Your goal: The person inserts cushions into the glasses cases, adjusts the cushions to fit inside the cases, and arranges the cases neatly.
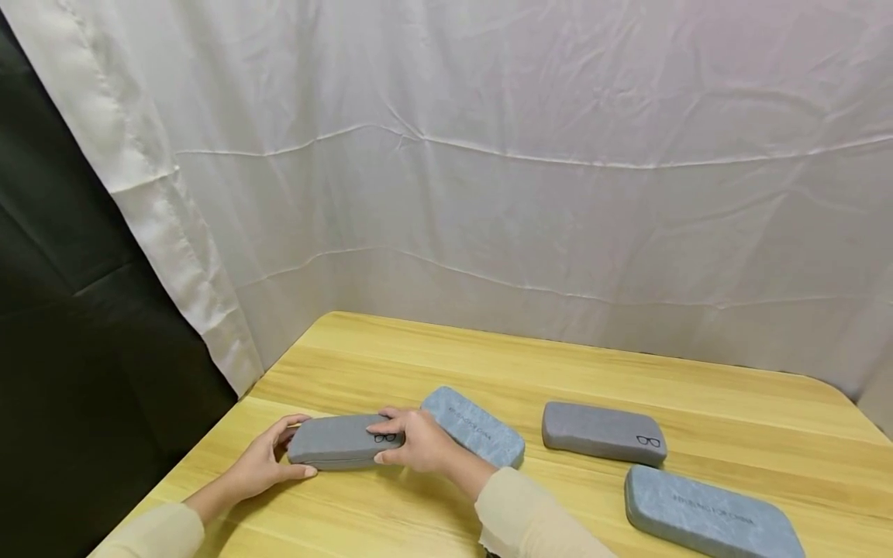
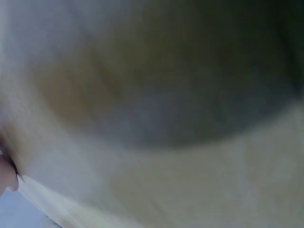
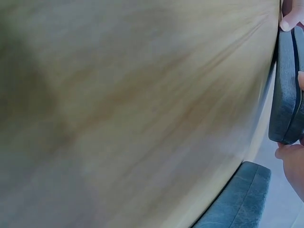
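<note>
A grey glasses case with a small spectacles print lies at the left of the table, its lid closed. My left hand grips its left end, thumb in front and fingers behind. At the right end my right hand holds it, thumb along the front edge and fingers over the top, partly covering the print. The right wrist view shows the dark side of the held case between both hands. In the left wrist view only a fingertip shows at the edge; the case is out of sight there.
Just right of my right hand lies a blue marbled case. Farther right are another grey case and a second blue case near the front. A white curtain hangs behind the wooden table, with dark cloth at left.
</note>
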The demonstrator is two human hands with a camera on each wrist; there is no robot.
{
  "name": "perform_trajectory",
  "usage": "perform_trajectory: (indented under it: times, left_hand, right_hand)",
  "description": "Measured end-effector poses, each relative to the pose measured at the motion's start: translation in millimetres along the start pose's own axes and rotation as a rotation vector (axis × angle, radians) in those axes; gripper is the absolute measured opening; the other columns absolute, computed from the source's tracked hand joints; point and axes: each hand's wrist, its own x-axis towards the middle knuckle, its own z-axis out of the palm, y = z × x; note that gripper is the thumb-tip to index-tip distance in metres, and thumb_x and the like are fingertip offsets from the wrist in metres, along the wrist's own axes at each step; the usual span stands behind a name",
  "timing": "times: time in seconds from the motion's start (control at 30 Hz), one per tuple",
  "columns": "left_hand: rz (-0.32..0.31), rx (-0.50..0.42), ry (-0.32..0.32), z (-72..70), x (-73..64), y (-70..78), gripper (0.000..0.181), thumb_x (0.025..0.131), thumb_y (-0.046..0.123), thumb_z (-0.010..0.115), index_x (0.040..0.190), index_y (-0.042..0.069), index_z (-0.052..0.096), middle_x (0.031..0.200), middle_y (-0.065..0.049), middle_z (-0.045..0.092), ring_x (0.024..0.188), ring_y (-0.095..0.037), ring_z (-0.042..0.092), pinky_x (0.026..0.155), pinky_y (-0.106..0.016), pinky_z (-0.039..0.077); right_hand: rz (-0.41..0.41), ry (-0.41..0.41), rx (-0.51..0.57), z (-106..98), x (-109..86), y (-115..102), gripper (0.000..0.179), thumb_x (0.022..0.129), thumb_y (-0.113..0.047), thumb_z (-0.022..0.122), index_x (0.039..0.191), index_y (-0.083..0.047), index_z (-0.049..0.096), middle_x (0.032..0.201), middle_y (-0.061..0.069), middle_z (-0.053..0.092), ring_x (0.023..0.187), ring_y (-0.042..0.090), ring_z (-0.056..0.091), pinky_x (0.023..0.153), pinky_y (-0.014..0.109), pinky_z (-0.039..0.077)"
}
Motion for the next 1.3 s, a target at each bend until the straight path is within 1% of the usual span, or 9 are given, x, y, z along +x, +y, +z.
perform_trajectory:
  times: [0.1,0.3,0.43,0.57,0.87,1.0,1.1,1.2,1.3]
  left_hand:
    - [-0.014,0.022,0.002,0.1,0.9,0.5,0.074,0.073,0.012,0.077,0.131,-0.009,0.035,0.121,-0.031,0.052,0.095,0.015,0.048,0.078,-0.011,0.044]
    - [0.033,0.092,0.003,0.8,6.0,2.9,0.070,0.071,0.014,0.080,0.126,-0.008,0.041,0.110,-0.019,0.057,0.085,0.007,0.051,0.071,-0.016,0.045]
    - [-0.007,0.160,-0.009,-1.2,11.8,7.5,0.071,0.068,0.020,0.082,0.123,-0.005,0.045,0.106,-0.014,0.058,0.078,0.003,0.049,0.065,-0.018,0.042]
    - [-0.037,0.243,-0.031,-3.1,17.0,12.1,0.073,0.066,0.023,0.083,0.124,-0.004,0.046,0.108,-0.014,0.059,0.078,0.001,0.049,0.066,-0.019,0.042]
    - [-0.075,0.344,-0.025,-3.1,19.8,18.7,0.077,0.064,0.021,0.085,0.125,-0.004,0.045,0.110,-0.013,0.058,0.078,-0.005,0.049,0.065,-0.021,0.042]
    - [-0.057,0.388,-0.018,-2.6,20.7,19.2,0.083,0.062,0.023,0.086,0.127,-0.006,0.044,0.110,-0.014,0.059,0.084,-0.011,0.055,0.070,-0.023,0.045]
    - [-0.056,0.404,-0.007,-0.1,20.3,22.0,0.090,0.062,0.027,0.086,0.130,-0.008,0.039,0.113,-0.018,0.059,0.094,-0.023,0.057,0.076,-0.029,0.047]
    - [-0.072,0.443,0.039,6.8,19.8,27.6,0.100,0.061,0.034,0.085,0.136,-0.006,0.032,0.122,-0.025,0.054,0.106,-0.037,0.053,0.085,-0.046,0.044]
    - [-0.062,0.489,0.111,16.8,20.9,34.7,0.104,0.062,0.039,0.084,0.139,-0.003,0.029,0.135,-0.031,0.039,0.117,-0.050,0.040,0.089,-0.063,0.034]
  right_hand:
    - [-0.007,0.011,-0.037,0.5,-0.1,0.2,0.046,0.079,-0.021,0.074,0.124,-0.018,0.061,0.142,0.010,0.044,0.130,0.028,0.044,0.098,0.034,0.046]
    - [0.002,0.022,-0.076,1.2,0.5,1.8,0.051,0.079,-0.019,0.074,0.127,-0.015,0.058,0.143,0.010,0.044,0.130,0.029,0.043,0.098,0.035,0.045]
    - [0.011,0.031,-0.106,1.3,1.6,2.7,0.056,0.078,-0.019,0.075,0.131,-0.015,0.055,0.143,0.012,0.043,0.128,0.030,0.045,0.094,0.029,0.047]
    - [0.027,0.031,-0.114,1.7,2.3,3.0,0.059,0.078,-0.017,0.075,0.132,-0.014,0.053,0.142,0.012,0.044,0.127,0.027,0.046,0.091,0.026,0.047]
    - [0.039,0.021,-0.182,5.1,1.1,0.7,0.055,0.083,-0.018,0.070,0.134,-0.014,0.050,0.145,0.013,0.040,0.135,0.027,0.036,0.101,0.035,0.042]
    - [0.039,0.034,-0.192,4.9,-0.9,-0.8,0.055,0.084,-0.017,0.068,0.135,-0.013,0.049,0.144,0.014,0.040,0.135,0.028,0.035,0.104,0.040,0.039]
    - [0.026,0.032,-0.197,3.8,-3.8,-4.3,0.055,0.085,-0.019,0.068,0.136,-0.011,0.048,0.143,0.014,0.041,0.135,0.029,0.035,0.104,0.041,0.039]
    - [-0.007,0.045,-0.222,3.1,-8.8,-8.0,0.053,0.087,-0.021,0.066,0.136,-0.011,0.048,0.142,0.013,0.044,0.134,0.029,0.035,0.104,0.042,0.039]
    - [-0.065,0.141,-0.230,2.2,-14.9,-9.3,0.044,0.089,-0.020,0.063,0.130,-0.010,0.054,0.135,0.010,0.052,0.129,0.027,0.043,0.101,0.040,0.042]
